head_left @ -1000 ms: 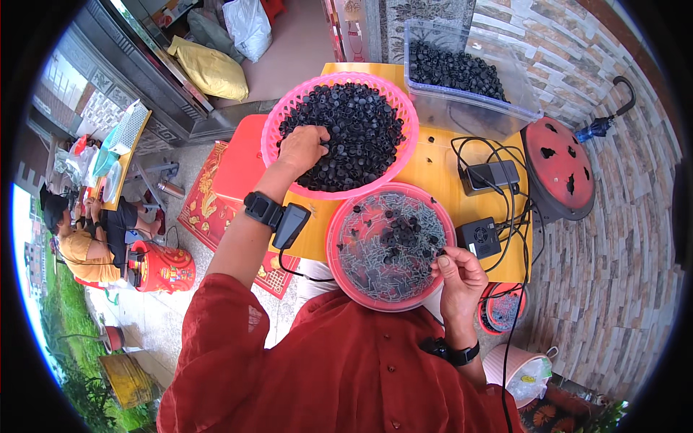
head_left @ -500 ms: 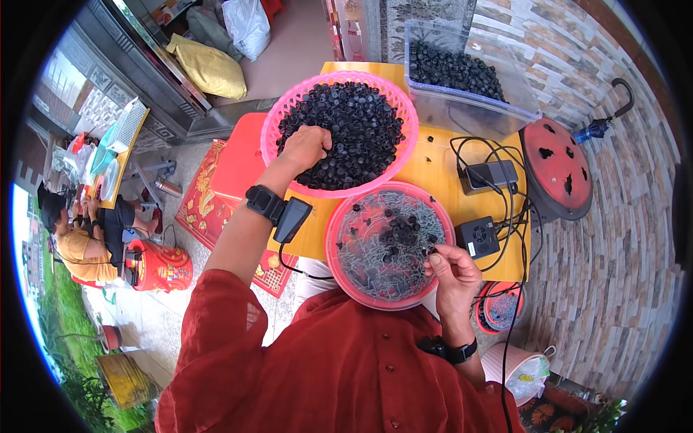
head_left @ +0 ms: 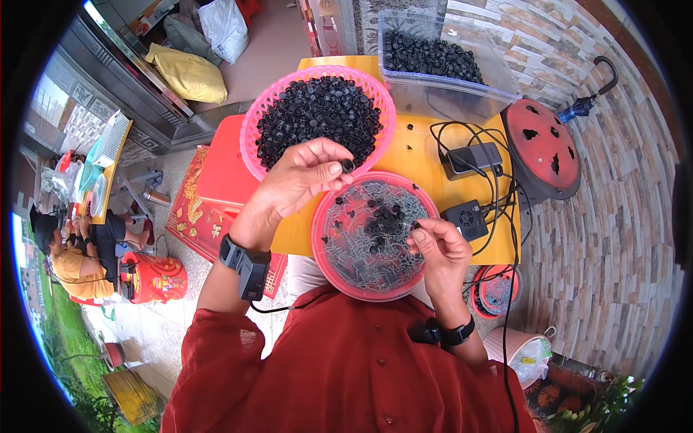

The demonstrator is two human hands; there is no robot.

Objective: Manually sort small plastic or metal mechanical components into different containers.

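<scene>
Between thumb and forefinger, my left hand (head_left: 307, 175) pinches a small round black plastic cap (head_left: 347, 166). It is raised over the near rim of a pink basket (head_left: 247, 137) heaped with similar black caps (head_left: 317, 115). Just to the right and nearer me, my right hand (head_left: 443, 249) is closed in a pinch at the right side of a round red tub (head_left: 322, 268). A small dark piece shows at its fingertips, too small to name. Inside the tub lie many grey screws (head_left: 354, 256), with a cluster of black pieces (head_left: 386, 220) on top.
On the yellow table (head_left: 404, 155) stand a clear plastic bin (head_left: 447, 97) of black parts and two black power boxes (head_left: 473, 160) with tangled cables. A red stool (head_left: 224, 162) is left of the basket. At far left a person (head_left: 79, 256) sits working.
My left hand has come out of the basket toward me and right, bringing up a black cap. My right hand stays pinched by the tub's right side. The whole view has shifted slightly.
</scene>
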